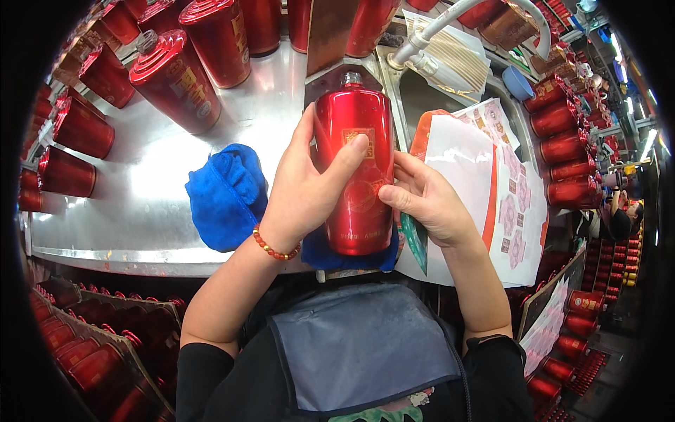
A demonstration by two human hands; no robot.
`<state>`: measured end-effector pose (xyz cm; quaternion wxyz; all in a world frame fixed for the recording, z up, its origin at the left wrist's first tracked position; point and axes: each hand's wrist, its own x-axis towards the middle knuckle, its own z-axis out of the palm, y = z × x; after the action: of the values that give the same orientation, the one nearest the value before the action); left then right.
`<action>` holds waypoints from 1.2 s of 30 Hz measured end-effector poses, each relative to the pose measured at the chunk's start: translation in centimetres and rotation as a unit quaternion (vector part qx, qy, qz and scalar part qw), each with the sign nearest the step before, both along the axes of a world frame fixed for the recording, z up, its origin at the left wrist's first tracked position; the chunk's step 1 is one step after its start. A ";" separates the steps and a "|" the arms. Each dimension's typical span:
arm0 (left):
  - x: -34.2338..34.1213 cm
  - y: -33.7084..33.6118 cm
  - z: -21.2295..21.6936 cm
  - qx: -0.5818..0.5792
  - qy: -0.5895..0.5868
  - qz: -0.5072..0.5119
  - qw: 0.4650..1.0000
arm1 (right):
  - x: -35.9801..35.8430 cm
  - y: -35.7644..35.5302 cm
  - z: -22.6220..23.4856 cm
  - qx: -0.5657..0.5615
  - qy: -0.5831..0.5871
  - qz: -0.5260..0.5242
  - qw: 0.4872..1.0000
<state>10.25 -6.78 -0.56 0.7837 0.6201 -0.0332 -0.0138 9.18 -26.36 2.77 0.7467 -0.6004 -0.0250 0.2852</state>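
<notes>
A glossy red bottle (355, 193) with gold markings and a bare glass neck is in front of me, its neck pointing away. My left hand (306, 179) wraps round its left side, thumb lying across the front. On the lower right side, my right hand (434, 209) grips the bottle with its thumb, the other fingers partly hidden behind. A green, pointed flat piece (415, 246) sticks out below my right palm; whether that hand holds it too is unclear. Under the bottle's base shows a folded dark blue cloth (344, 261).
A crumpled blue cloth (228, 197) lies on the metal table (140, 239). More red bottles (176, 84) stand at the far left. Printed sticker sheets (510, 204) and a white-and-orange sheet (457, 162) lie at right, near a sink with a grey pipe (450, 24). Crates of bottles (91, 359) flank me.
</notes>
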 end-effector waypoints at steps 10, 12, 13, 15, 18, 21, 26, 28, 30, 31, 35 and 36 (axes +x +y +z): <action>-0.2 0.0 0.9 -0.008 -0.002 -0.019 1.000 | 0.0 -0.7 -1.0 -0.025 0.005 -0.008 1.000; -0.5 0.0 0.9 -0.034 0.006 -0.026 0.999 | 0.1 -0.8 -1.1 -0.024 0.005 -0.007 1.000; -0.7 0.1 1.0 -0.048 0.010 -0.030 0.998 | 0.0 -0.9 -1.2 -0.022 0.009 -0.001 1.000; -1.2 0.8 0.9 -0.046 0.038 -0.057 0.997 | 0.1 -1.1 -1.1 -0.019 0.014 0.008 1.000; -2.6 1.1 -0.2 -0.050 0.050 -0.054 0.996 | 0.1 -1.0 -1.4 -0.018 0.012 -0.005 1.000; -2.9 0.9 0.1 -0.069 0.025 -0.070 0.995 | 0.0 -1.2 -1.4 -0.007 0.022 -0.007 1.000; -2.8 0.7 0.1 -0.065 0.019 -0.079 0.995 | -0.1 -0.8 -1.3 0.001 0.001 -0.002 1.000; -2.9 0.7 0.2 -0.073 0.023 -0.074 0.994 | -0.2 -0.9 -1.2 0.005 0.004 0.000 1.000; -2.8 0.6 0.3 -0.071 0.022 -0.075 0.994 | -0.2 -1.0 -1.3 0.005 0.004 -0.001 1.000; -2.8 0.6 0.3 -0.069 0.022 -0.075 0.995 | -0.2 -1.0 -1.4 0.005 0.004 -0.002 1.000; -2.8 0.6 0.3 -0.063 0.024 -0.071 0.995 | -0.2 -1.0 -1.5 0.005 0.002 -0.009 1.000; -2.8 0.6 0.3 -0.064 0.025 -0.073 0.995 | -0.2 -1.0 -1.5 0.008 0.004 -0.011 1.000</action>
<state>7.43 -6.22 -0.26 0.8193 0.5641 -0.0592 -0.0840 8.93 -27.35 1.26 0.7549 -0.5933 -0.0177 0.2789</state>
